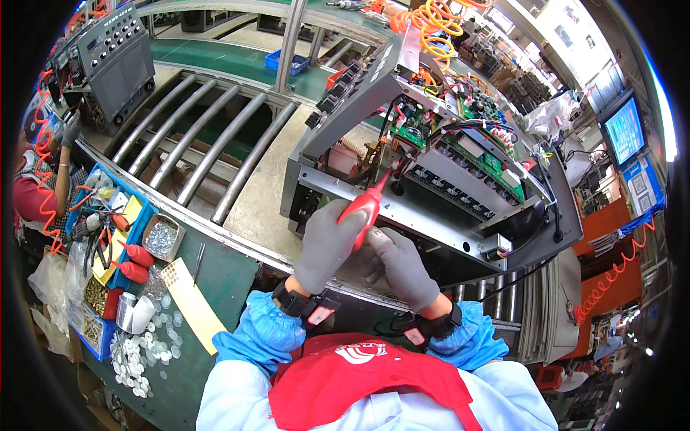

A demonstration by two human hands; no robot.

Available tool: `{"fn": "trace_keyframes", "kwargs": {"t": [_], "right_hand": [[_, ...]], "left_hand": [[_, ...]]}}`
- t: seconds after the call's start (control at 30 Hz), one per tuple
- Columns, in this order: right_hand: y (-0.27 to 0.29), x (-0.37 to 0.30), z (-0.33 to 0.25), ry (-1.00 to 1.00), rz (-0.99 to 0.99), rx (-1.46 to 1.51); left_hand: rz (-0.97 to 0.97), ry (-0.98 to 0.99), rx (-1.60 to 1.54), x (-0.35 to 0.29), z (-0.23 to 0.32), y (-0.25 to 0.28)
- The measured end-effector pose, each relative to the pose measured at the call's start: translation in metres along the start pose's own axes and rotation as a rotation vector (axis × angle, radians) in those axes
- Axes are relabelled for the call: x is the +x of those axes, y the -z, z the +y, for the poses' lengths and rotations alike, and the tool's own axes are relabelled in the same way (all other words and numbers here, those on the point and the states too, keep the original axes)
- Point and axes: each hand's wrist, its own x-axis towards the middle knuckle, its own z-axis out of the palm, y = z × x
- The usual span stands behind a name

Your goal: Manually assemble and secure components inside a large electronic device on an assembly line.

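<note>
Red apron (359, 384) and blue sleeve covers (267, 332) lay closest to the lens, with both gloved hands reaching beyond them. A red squeeze bottle (367, 208) was just in front of the open machine (424, 221), its narrow nozzle slanting up and forward over the near metal edge toward the inner wiring. The left hand (322, 246) was wrapped round the bottle's body; the right hand (404, 271) was curled at its lower end, though whether it gripped or merely steadied I could not tell. Judging by that pose, the step in hand was placing the nozzle for dispensing; no flow showed, and contact at the tip was unclear. The next move seemed to call for a steady aim and a measured squeeze, clear of the green circuit board (411, 135). More red bottles (134, 263) lay at left by the bench (233, 269).
</note>
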Motion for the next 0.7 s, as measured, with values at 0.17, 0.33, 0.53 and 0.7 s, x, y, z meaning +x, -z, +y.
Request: {"fn": "trace_keyframes", "kwargs": {"t": [0.17, 0.33, 0.53, 0.7], "right_hand": [[0.012, -0.003, 0.0, -0.044, 0.0, -0.007], [0.018, -0.001, 0.006, -0.082, 0.006, 0.02], [0.021, 0.001, 0.013, -0.076, -0.015, 0.02], [0.02, -0.003, 0.015, -0.077, 0.006, 0.012]], "left_hand": [[0.025, 0.0, 0.09, 0.007, 0.009, -0.006], [0.057, -0.031, 0.09, 0.007, 0.01, -0.008], [0.056, 0.017, 0.108, 0.007, 0.007, -0.011], [0.055, -0.007, 0.145, 0.009, 0.007, -0.011]]}}
